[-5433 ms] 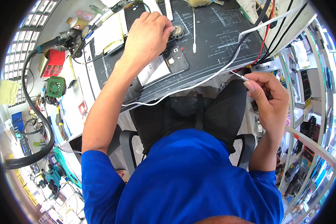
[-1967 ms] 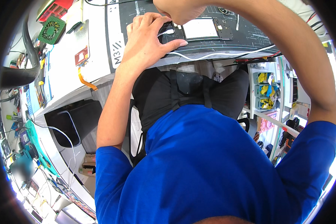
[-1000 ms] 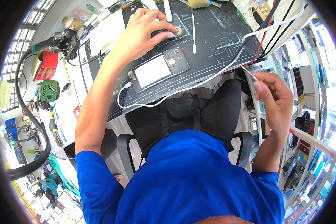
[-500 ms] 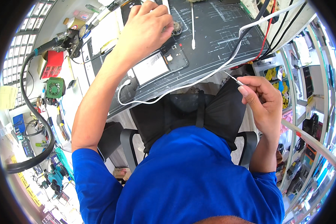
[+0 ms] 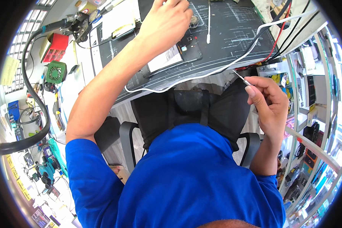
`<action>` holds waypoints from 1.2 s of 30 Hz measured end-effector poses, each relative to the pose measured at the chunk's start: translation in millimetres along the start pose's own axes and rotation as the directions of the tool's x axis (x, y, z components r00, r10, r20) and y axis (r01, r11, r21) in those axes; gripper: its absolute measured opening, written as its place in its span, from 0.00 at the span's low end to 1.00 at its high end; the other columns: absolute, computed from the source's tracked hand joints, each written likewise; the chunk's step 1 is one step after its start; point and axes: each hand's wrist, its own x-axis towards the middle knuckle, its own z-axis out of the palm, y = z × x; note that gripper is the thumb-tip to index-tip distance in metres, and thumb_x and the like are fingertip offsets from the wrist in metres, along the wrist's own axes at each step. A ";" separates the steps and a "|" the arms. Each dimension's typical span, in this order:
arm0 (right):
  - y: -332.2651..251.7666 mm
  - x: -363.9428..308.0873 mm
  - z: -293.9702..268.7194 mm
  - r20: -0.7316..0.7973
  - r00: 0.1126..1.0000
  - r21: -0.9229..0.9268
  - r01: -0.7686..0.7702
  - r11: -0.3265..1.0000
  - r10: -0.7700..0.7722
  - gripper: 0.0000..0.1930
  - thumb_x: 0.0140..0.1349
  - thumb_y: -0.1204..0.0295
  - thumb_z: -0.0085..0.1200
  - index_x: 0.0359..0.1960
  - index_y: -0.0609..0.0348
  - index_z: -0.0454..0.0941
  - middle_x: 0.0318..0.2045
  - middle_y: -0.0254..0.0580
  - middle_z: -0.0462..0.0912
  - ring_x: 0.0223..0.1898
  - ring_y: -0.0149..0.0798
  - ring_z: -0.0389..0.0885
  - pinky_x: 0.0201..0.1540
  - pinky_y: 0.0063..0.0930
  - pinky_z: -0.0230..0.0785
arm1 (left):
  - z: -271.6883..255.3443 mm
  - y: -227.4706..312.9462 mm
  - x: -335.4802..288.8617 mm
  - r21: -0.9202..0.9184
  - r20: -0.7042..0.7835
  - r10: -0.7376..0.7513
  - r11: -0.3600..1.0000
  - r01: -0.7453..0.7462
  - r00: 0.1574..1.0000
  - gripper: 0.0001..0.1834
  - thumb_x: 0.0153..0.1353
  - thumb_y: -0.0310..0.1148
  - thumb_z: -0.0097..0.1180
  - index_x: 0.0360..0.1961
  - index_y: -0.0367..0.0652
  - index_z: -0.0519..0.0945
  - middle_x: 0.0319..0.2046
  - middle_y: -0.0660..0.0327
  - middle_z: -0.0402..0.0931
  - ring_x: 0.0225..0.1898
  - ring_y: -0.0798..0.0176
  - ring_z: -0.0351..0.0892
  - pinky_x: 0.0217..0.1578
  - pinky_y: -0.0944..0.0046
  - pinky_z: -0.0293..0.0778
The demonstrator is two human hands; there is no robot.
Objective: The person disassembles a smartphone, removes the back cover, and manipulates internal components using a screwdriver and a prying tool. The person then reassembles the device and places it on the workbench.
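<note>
My left hand is at the far side of the workbench, fingers curled together at the top edge of the view; what they pinch, if anything, is hidden. Beneath that wrist lies an opened phone body with a white-labelled battery, partly covered by my forearm. A small round metal container sits beside my fingers. To its right is a long cotton swab. My right hand, off the bench's front edge above my thigh, grips a thin pointed metal tool, its tip toward the bench.
A dark printed work mat covers the bench. A white cable runs along its front edge, with red and black wires at right. At left stand a green fan, a red box and a thick black hose. Glass shelves rise at right.
The view has shifted, so the bench sits higher in it. My left hand has gone farther up and right, away from me. The right hand keeps its hold on the tool, nearly still.
</note>
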 end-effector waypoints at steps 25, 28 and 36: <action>-44.1 58.8 100.0 0.235 0.953 0.027 0.190 0.981 -0.191 0.09 0.71 0.72 0.60 0.46 0.63 0.85 0.37 0.33 0.88 0.39 0.22 0.82 0.45 0.19 0.73 | -12.1 -11.6 -129.3 -0.922 0.386 -0.601 -0.239 0.304 0.699 0.13 0.75 0.41 0.58 0.46 0.41 0.81 0.40 0.68 0.78 0.43 0.74 0.74 0.50 0.70 0.70; -49.1 74.3 115.9 0.262 0.884 -0.105 0.425 0.899 -0.387 0.08 0.72 0.71 0.59 0.46 0.61 0.86 0.38 0.33 0.88 0.39 0.22 0.82 0.45 0.20 0.73 | -21.3 -1.9 -144.1 -0.920 0.367 -0.630 -0.355 0.167 0.684 0.09 0.72 0.35 0.62 0.45 0.41 0.80 0.40 0.69 0.78 0.42 0.75 0.74 0.46 0.72 0.71; -86.9 86.1 145.5 0.217 0.677 -0.396 0.720 0.570 -0.704 0.07 0.65 0.74 0.63 0.42 0.61 0.88 0.33 0.39 0.84 0.38 0.35 0.80 0.46 0.28 0.71 | -47.2 -4.3 -149.1 -0.911 0.307 -0.667 -0.412 0.008 0.678 0.10 0.72 0.32 0.63 0.49 0.39 0.81 0.43 0.67 0.80 0.43 0.76 0.77 0.47 0.73 0.73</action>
